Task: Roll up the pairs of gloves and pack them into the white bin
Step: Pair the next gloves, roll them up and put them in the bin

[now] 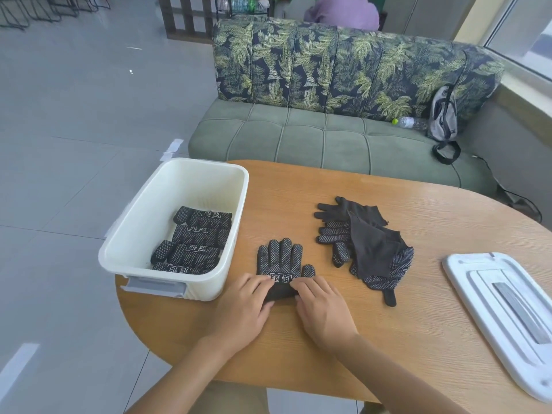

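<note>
A black dotted glove pair (282,259) lies flat on the wooden table, fingers pointing away from me. Its cuff end is turned over into a short roll under my fingers. My left hand (245,309) grips the left side of that roll, and my right hand (321,307) grips the right side. The white bin (140,231) stands at the table's left edge and holds several rolled glove pairs (194,243) along its right wall. A loose heap of black gloves (367,246) lies to the right of the pair I hold.
The bin's white lid (504,309) lies at the table's right edge. A green sofa (313,138) with a leaf-print back stands beyond the table, with a bottle (406,122) and a grey backpack (443,115) on it. A person (340,10) sits behind the sofa. Tiled floor on the left.
</note>
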Demonstrator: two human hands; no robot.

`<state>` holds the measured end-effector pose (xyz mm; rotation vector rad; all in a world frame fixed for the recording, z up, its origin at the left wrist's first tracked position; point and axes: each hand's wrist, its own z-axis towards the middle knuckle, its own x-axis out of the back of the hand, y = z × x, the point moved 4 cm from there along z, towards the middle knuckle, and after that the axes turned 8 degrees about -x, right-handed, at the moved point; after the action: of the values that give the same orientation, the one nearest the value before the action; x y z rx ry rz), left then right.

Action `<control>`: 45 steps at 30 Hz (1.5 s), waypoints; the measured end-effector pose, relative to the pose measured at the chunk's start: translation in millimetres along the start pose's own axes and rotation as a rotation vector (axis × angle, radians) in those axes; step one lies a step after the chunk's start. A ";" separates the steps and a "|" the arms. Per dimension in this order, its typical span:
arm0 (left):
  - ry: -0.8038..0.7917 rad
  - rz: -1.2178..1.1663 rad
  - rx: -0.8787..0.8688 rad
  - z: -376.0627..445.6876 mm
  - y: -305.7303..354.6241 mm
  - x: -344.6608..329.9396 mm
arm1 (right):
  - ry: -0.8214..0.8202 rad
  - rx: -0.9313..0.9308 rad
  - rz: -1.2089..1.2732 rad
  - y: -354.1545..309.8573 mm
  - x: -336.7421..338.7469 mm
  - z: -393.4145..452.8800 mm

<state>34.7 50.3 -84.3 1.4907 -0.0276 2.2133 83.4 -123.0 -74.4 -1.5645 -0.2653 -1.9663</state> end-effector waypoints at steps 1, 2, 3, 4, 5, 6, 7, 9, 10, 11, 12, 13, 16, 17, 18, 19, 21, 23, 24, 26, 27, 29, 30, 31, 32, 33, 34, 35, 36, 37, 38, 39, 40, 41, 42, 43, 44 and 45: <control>0.008 -0.001 -0.002 -1.9 1.0 -0.4 | -0.007 -0.003 0.018 0.0 0.9 -2.9; 0.021 -0.008 0.004 -2.4 1.7 -0.8 | -0.014 -0.008 0.038 0.7 1.6 -4.7; 0.036 -0.028 0.024 -3.2 1.8 -1.2 | -0.025 -0.022 0.062 1.5 1.8 -5.9; 0.049 -0.060 0.060 -3.1 1.1 -1.3 | -0.040 -0.046 0.093 2.2 2.7 -5.4; 0.057 -0.095 0.106 -2.2 -0.2 -1.1 | -0.058 -0.080 0.130 3.0 3.7 -3.6; 0.059 -0.130 0.154 -0.5 -1.9 -0.7 | -0.081 -0.124 0.170 3.5 4.9 -0.7; 0.059 -0.163 0.198 1.5 -3.9 -0.3 | -0.111 -0.179 0.209 4.1 6.8 2.9; 0.062 -0.228 0.262 7.6 -7.5 1.0 | -0.185 -0.300 0.281 7.5 8.4 11.1; 0.066 -0.262 0.293 10.8 -8.9 2.5 | -0.219 -0.351 0.315 9.6 8.0 15.1; 0.068 -0.298 0.329 14.3 -10.5 4.3 | -0.234 -0.387 0.351 11.3 7.2 19.5; 0.068 -0.336 0.370 17.6 -12.0 6.0 | -0.237 -0.415 0.381 12.9 6.2 24.1; 0.067 -0.370 0.413 20.6 -13.6 7.1 | -0.239 -0.439 0.398 13.9 5.1 28.4; 0.067 -0.436 0.542 29.4 -18.7 7.1 | -0.263 -0.510 0.384 14.9 2.6 40.0; 0.060 -0.433 0.574 32.0 -20.6 6.1 | -0.266 -0.537 0.380 14.8 2.8 42.9; 0.050 -0.418 0.600 34.6 -22.2 5.2 | -0.268 -0.561 0.376 14.7 2.6 45.5; 0.038 -0.398 0.620 36.6 -23.9 4.3 | -0.270 -0.578 0.364 13.9 2.0 47.7; 0.017 -0.348 0.644 41.2 -26.8 2.8 | -0.274 -0.609 0.333 12.7 0.8 51.5; 0.001 -0.297 0.665 44.3 -27.7 1.6 | -0.268 -0.631 0.309 11.2 0.3 54.6; -0.004 -0.278 0.676 45.6 -27.3 1.2 | -0.262 -0.635 0.288 10.7 0.4 56.0; -0.010 -0.250 0.688 47.0 -26.4 -0.6 | -0.245 -0.622 0.243 9.1 1.3 57.3; -0.005 -0.241 0.695 47.4 -26.1 -1.1 | -0.228 -0.612 0.232 8.5 1.9 57.5; 0.033 -0.246 0.688 46.9 -25.2 0.0 | -0.178 -0.577 0.231 8.2 1.8 56.3; 0.061 -0.258 0.661 46.6 -24.3 0.8 | -0.135 -0.535 0.217 7.7 1.9 55.6; 0.082 -0.264 0.623 46.2 -22.9 1.6 | -0.093 -0.472 0.181 6.4 2.0 54.5; 0.090 -0.254 0.577 45.6 -21.0 2.4 | -0.056 -0.393 0.125 4.5 2.3 53.2; 0.081 -0.223 0.527 45.1 -19.3 3.6 | -0.023 -0.301 0.063 1.1 2.9 51.6; 0.065 -0.183 0.475 45.4 -18.0 4.1 | -0.004 -0.206 0.005 -2.2 3.4 49.2; 0.049 -0.144 0.425 46.1 -17.3 4.1 | 0.000 -0.118 -0.041 -5.2 4.1 45.8; 0.035 -0.107 0.380 46.8 -17.3 3.7 | -0.016 -0.055 -0.068 -7.0 4.4 41.7; 0.021 -0.066 0.336 47.6 -17.5 3.6 | -0.038 -0.017 -0.086 -7.2 4.0 38.4; 0.005 -0.019 0.292 47.5 -17.5 3.0 | -0.066 0.004 -0.102 -6.2 4.1 35.6; -0.009 0.025 0.251 47.0 -17.0 2.7 | -0.088 0.022 -0.125 -4.7 3.7 34.1; -0.011 0.048 0.219 45.5 -16.5 2.6 | -0.110 0.035 -0.151 -3.8 3.5 33.6; -0.007 0.043 0.200 43.6 -15.9 3.1 | -0.125 0.044 -0.175 -2.8 3.1 34.0; -0.008 0.025 0.197 41.2 -15.6 3.9 | -0.134 0.048 -0.186 -1.6 2.0 34.8; -0.025 0.015 0.196 38.7 -15.2 4.0 | -0.130 0.056 -0.191 -0.1 -0.2 35.5; -0.051 0.021 0.188 36.2 -14.5 3.5 | -0.129 0.060 -0.185 0.6 -1.5 36.0; -0.069 0.033 0.175 33.8 -13.4 3.5 | -0.123 0.063 -0.176 1.4 -2.4 35.8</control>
<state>68.2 54.3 -70.5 1.6711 0.1234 2.2379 113.6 -105.3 -66.8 -1.6728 -0.5262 -1.9739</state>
